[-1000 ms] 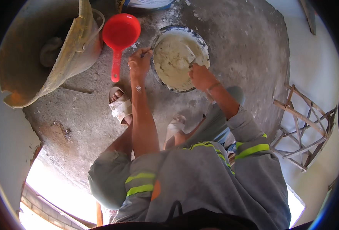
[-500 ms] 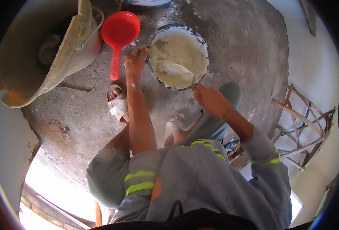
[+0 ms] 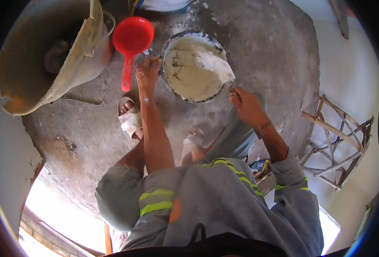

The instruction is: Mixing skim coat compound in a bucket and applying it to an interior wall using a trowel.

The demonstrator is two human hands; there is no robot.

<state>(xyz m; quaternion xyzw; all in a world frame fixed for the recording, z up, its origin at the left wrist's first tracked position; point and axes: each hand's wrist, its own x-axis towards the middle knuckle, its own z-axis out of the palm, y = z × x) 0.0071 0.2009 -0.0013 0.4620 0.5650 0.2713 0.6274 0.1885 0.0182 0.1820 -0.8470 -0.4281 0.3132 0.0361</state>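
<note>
Far left of the round black tub (image 3: 191,101), a big worn plastic bucket (image 3: 80,64) with a ragged rim lies tipped over, a rounded pale lump (image 3: 57,56) in its shadowed inside; what the lump is, I cannot tell. A thin strip (image 3: 82,100) lies on the concrete floor (image 3: 266,55), below the bucket and well left of the tub. Nearer the tub, on its left side, a red plastic dipper (image 3: 133,36) rests with its handle toward the person; below that handle, to the lower left of the tub, is the left foot in a pale strapped sandal (image 3: 131,122).

The left hand (image 3: 146,75) is at the tub's left edge, thumb and fingers pinching the rim. Beyond the tub, toward its upper left, a white and blue container (image 3: 163,4) is partly cut off by the picture's edge. Below the tub is the other sandal (image 3: 193,139).

The tub stands on the floor, holding a wide bed of pale, creamy paste (image 3: 183,75). Over its right part slants a trowel (image 3: 215,66), its blade thickly coated. Just outside the tub's lower right rim, the right hand (image 3: 249,109) is curled around the trowel's handle.

Well to the tub's right, a slatted wooden frame (image 3: 333,124) leans near the white wall (image 3: 348,68).
</note>
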